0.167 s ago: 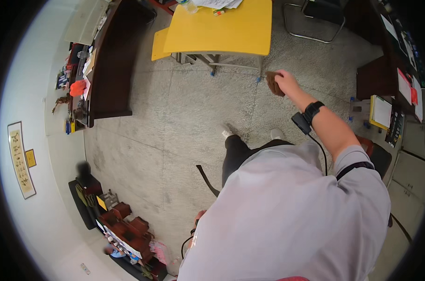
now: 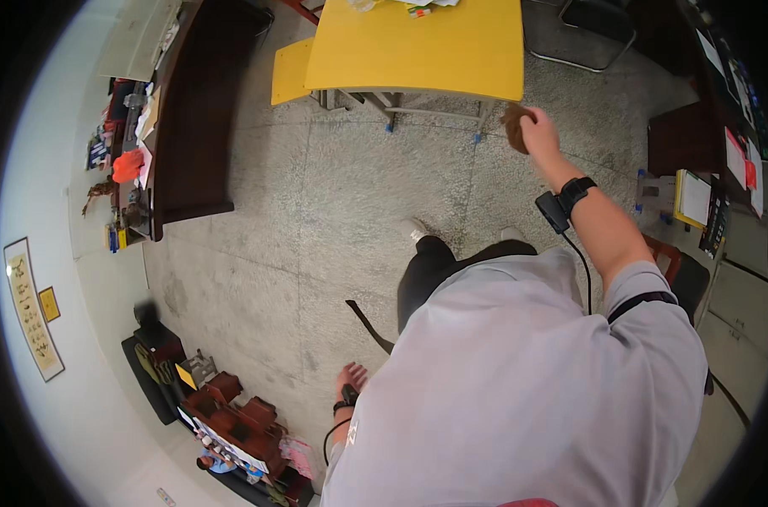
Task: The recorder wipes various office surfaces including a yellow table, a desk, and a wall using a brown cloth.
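Note:
In my right hand (image 2: 539,138) is a bunched brown cloth (image 2: 515,129), with the fingers wrapped round its edge. That arm is stretched forward, and the cloth is close to the near right corner of a yellow table (image 2: 409,55). A dark band with a small black box sits on the right wrist. Down by my left side hangs my left hand (image 2: 352,376), its fingers loosely spread and nothing in it. On the far part of the table lie white papers (image 2: 439,3) and a small green, white and red item (image 2: 419,12).
A yellow stool (image 2: 291,74) stands against the table's left side. Dark wooden desks (image 2: 199,127) flank the floor on both sides. A black metal-framed chair (image 2: 599,34) is at far right. At lower left, a person (image 2: 219,462) is near a dark red low table (image 2: 232,414).
The table now lies nearer and larger in view. My right hand has moved forward with the cloth, towards the table's corner. My left hand has come into sight from beside my body.

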Action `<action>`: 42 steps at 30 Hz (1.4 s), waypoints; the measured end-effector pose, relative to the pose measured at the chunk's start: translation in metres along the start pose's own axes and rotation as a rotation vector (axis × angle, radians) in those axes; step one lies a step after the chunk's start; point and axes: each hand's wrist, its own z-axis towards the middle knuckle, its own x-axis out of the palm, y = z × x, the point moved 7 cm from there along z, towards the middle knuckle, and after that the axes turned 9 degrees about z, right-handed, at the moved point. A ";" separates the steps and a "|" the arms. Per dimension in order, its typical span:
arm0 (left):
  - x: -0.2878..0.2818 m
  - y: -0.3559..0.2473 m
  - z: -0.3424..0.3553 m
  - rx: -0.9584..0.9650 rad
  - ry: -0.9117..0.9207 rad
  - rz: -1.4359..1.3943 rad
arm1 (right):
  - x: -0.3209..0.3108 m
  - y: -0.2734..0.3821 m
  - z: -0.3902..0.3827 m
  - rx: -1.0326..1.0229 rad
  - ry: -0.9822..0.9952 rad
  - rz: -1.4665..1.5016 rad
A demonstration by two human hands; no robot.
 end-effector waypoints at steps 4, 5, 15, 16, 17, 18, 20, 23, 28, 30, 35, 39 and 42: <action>-0.037 -0.182 0.028 0.113 -0.007 0.223 | 0.029 0.004 0.027 0.022 -0.119 -0.048; -0.048 -0.216 0.039 0.155 -0.011 0.272 | 0.035 0.012 0.032 0.019 -0.141 -0.083; 0.085 -0.606 0.035 0.729 0.063 0.605 | 0.053 0.007 0.089 -0.337 -0.470 -0.443; 0.121 -0.630 0.019 0.730 0.039 0.688 | 0.064 0.009 0.083 -0.378 -0.478 -0.434; 0.150 -0.658 0.009 0.722 0.022 0.787 | 0.074 0.004 0.083 -0.357 -0.460 -0.427; 0.189 -0.681 -0.003 0.778 0.028 0.819 | 0.083 0.005 0.082 -0.462 -0.421 -0.517; 0.239 -0.741 -0.016 0.912 0.005 0.861 | 0.111 0.011 0.084 -0.602 -0.346 -0.584; 0.352 -0.785 -0.063 1.021 0.084 0.735 | 0.098 0.003 0.088 -0.603 -0.345 -0.580; 0.456 -0.849 -0.093 1.096 0.078 0.687 | 0.104 0.003 0.111 -0.498 -0.360 -0.629; 0.483 -0.854 -0.105 0.935 -0.060 0.729 | 0.099 0.002 0.117 -0.452 -0.374 -0.642; 0.475 -0.890 -0.062 0.800 -0.317 0.897 | 0.119 0.014 0.128 -0.323 -0.412 -0.453; 0.490 -0.857 -0.106 0.839 -0.372 0.794 | 0.110 0.026 0.115 -0.306 -0.545 -0.473; 0.481 -0.863 -0.122 0.904 -0.498 0.829 | 0.135 0.044 0.114 -0.143 -0.657 -0.506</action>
